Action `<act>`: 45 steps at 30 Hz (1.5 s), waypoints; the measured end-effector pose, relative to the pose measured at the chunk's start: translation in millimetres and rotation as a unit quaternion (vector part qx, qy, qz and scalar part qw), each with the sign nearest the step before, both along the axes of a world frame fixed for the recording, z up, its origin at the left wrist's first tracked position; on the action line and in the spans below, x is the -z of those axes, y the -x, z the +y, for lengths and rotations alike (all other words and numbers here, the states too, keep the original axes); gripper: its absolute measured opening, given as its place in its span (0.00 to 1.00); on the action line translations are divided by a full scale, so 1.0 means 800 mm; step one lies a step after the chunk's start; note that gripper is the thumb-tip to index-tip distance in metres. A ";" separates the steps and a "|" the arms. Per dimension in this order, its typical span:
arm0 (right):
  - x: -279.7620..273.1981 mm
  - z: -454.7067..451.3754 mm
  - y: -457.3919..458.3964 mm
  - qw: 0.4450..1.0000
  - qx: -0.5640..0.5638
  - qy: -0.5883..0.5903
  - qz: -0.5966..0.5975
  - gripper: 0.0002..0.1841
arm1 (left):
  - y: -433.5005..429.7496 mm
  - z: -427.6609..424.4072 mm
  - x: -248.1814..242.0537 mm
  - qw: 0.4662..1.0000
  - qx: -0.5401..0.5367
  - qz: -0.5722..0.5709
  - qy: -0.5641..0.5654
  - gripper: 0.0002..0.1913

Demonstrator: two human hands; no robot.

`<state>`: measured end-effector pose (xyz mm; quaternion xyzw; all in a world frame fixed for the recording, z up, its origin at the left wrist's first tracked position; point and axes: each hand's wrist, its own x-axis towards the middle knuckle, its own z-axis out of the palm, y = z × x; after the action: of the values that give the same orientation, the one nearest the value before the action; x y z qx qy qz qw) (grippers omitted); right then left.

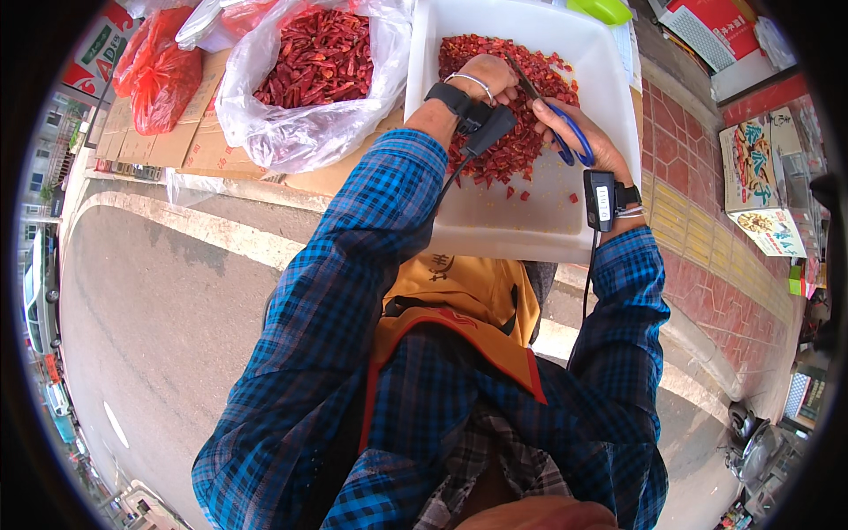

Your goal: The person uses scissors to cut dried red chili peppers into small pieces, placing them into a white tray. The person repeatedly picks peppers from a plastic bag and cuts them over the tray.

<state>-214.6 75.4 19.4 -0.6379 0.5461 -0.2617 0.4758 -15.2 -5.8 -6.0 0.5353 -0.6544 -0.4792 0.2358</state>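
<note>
My right hand (599,142) grips a pair of scissors (578,132) by its blue handles. The dark blades point up and left, past the fingers of my left hand (487,74). Those fingers are curled close beside the blades, and whatever may be between them is hidden. Both hands are over a white plastic tub (510,209). A heap of cut dried red chili pieces (500,159) covers much of its bottom, with a few loose bits and pale seeds nearer me. To the left, a clear plastic bag (278,139) stands open, full of whole dried red chilies (318,59).
Flattened cardboard (199,149) lies under the bag. A knotted red plastic bag (162,93) rests farther left. A bright green plastic item (601,9) sits beyond the tub. Cables run from both wrist devices. Printed boxes (752,165) stand right of the red paving (689,126).
</note>
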 end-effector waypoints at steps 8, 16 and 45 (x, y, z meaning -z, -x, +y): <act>-0.004 -0.007 0.002 0.999 -0.025 -0.023 0.020 0.38 | 0.001 0.002 -0.001 1.000 -0.008 -0.015 0.002 0.16; 0.005 -0.011 0.006 0.999 -0.015 -0.011 0.046 0.36 | 0.001 -0.017 0.028 0.996 0.001 -0.063 0.056 0.15; 0.024 -0.034 0.007 0.967 -0.098 0.065 0.224 0.29 | -0.259 0.066 -0.013 0.875 -0.244 -0.246 0.338 0.09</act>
<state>-220.4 48.4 -0.2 -0.7603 0.5555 -0.0995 0.3217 191.7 46.8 4.2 0.6660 -0.6622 -0.0092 0.3433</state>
